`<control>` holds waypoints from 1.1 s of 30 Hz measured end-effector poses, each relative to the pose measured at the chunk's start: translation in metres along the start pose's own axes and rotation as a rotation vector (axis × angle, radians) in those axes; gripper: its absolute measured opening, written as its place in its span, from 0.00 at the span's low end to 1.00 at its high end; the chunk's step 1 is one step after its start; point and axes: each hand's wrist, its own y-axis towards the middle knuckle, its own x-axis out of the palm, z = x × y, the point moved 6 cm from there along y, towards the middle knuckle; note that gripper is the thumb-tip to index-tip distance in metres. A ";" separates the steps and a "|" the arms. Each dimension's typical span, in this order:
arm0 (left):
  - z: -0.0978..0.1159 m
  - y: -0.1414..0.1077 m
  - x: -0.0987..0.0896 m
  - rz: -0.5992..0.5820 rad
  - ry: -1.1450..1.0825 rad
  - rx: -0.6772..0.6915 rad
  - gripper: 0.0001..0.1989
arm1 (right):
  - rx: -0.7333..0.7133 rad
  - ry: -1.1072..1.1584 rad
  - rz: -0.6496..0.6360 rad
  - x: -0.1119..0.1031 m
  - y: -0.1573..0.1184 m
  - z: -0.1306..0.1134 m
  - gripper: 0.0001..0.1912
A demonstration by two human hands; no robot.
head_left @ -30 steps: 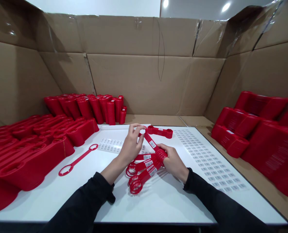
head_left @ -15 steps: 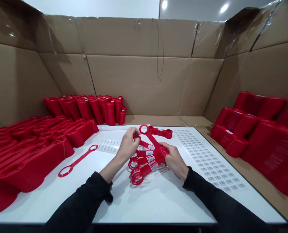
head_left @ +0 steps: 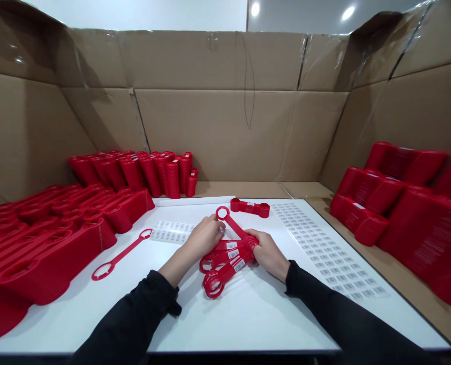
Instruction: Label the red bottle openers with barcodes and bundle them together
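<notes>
A fan of flat red plastic strips with ringed ends (head_left: 225,263) is gripped at its right end by my right hand (head_left: 269,252). White barcode labels show on several of the fanned strips. One strip stands apart at the top of the fan, its ring (head_left: 222,213) just above my left fingers; no label shows on it. My left hand (head_left: 205,236) is closed in a pinch beside the fan. Something small and shiny shows at its fingertips, too unclear to name. A single red strip (head_left: 122,254) lies on the white table to the left.
Large stacks of red strips (head_left: 58,253) fill the left side, with upright bundles (head_left: 149,172) behind. A small stack (head_left: 250,208) lies beyond my hands. Label sheets lie left (head_left: 172,231) and right (head_left: 327,248). More red bundles (head_left: 415,223) stand right. Cardboard walls (head_left: 210,132) enclose the table.
My left hand has moved down and slightly toward me. The fan has shifted a little, its top strip swinging lower and clear of the small stack behind. My right hand keeps its grip.
</notes>
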 end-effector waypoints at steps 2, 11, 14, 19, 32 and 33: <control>0.000 0.000 0.000 0.013 -0.010 -0.010 0.11 | 0.003 0.004 0.001 0.000 0.000 -0.001 0.26; 0.009 -0.001 -0.018 -0.029 -0.236 0.046 0.07 | 0.034 -0.030 0.009 -0.002 0.003 0.004 0.26; 0.017 -0.001 -0.027 -0.067 -0.494 0.017 0.09 | -0.051 -0.064 0.039 -0.004 0.002 -0.005 0.26; 0.021 -0.002 -0.029 0.015 -0.785 -0.181 0.11 | -0.232 -0.113 0.089 -0.006 -0.003 -0.028 0.26; 0.016 -0.002 -0.018 0.071 -0.914 -0.298 0.10 | -0.210 -0.057 0.123 -0.004 -0.005 -0.027 0.28; 0.017 -0.002 -0.019 0.071 -0.913 -0.299 0.10 | -0.215 -0.058 0.125 -0.004 -0.005 -0.028 0.28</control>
